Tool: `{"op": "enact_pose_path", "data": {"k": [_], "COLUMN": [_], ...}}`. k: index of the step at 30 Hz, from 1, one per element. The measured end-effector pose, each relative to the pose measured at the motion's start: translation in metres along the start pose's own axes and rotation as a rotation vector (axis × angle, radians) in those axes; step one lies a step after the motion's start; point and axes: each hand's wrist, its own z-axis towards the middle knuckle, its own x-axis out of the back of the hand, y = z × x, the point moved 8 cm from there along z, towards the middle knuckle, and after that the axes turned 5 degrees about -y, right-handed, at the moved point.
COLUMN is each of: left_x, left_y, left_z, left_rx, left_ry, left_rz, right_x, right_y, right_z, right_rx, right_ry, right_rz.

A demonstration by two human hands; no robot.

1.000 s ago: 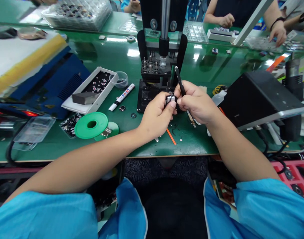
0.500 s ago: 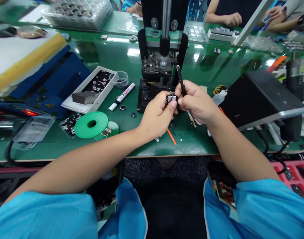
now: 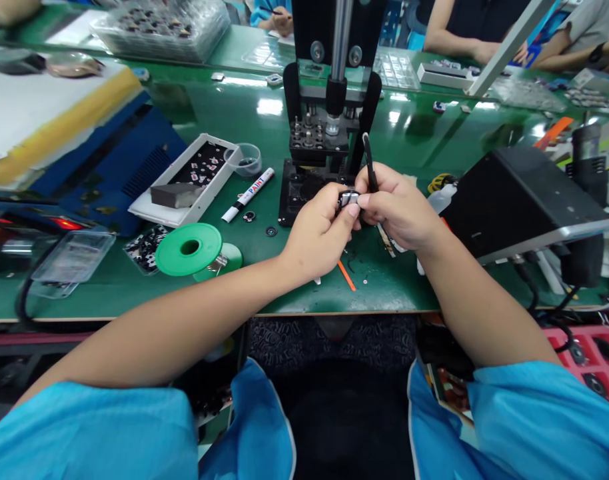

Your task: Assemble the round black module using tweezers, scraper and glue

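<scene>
Between thumb and fingers, my left hand (image 3: 317,233) grips a small black-and-silver part (image 3: 348,198); its exact kind is too small to tell. My right hand (image 3: 399,207) is closed around a slim black pen-like tool (image 3: 370,167), its pale end pointing up. The right thumb and fingertips meet the silver part, so both hands touch it. Just behind the hands stands a black press (image 3: 312,143) with a steel shaft. An orange stick (image 3: 346,275) lies on the green bench below my hands.
To the left are a green spool (image 3: 204,235), a paint marker (image 3: 248,195), a white tray (image 3: 212,183) of small parts and a blue machine (image 3: 149,147). A black box-shaped device (image 3: 514,193) stands on the right. Other people's hands (image 3: 489,52) are across the bench.
The view has shifted slightly, so the bench things sit a little further right. My right thumb has moved onto the silver part. Across the bench, a person's hands have moved.
</scene>
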Motion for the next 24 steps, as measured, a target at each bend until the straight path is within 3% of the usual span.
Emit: {"op": "enact_pose_path", "data": {"k": [5, 15, 20, 24], "left_x": [0.0, 0.005, 0.004, 0.006], "left_y": [0.003, 0.011, 0.017, 0.015], "left_z": [-0.001, -0.004, -0.005, -0.004], "left_rx": [-0.041, -0.276, -0.309, -0.258], "left_ry": [-0.007, 0.041, 0.028, 0.037], "left_rz": [0.069, 0.354, 0.349, 0.371], "right_x": [-0.003, -0.007, -0.008, -0.012], "right_y": [0.0, 0.0, 0.0, 0.0], "right_z": [0.0, -0.001, -0.002, 0.0], "right_rx": [-0.001, -0.036, -0.041, -0.026], "right_ry": [-0.032, -0.101, -0.112, -0.122], "right_rz": [0.032, 0.156, 0.169, 0.147]}}
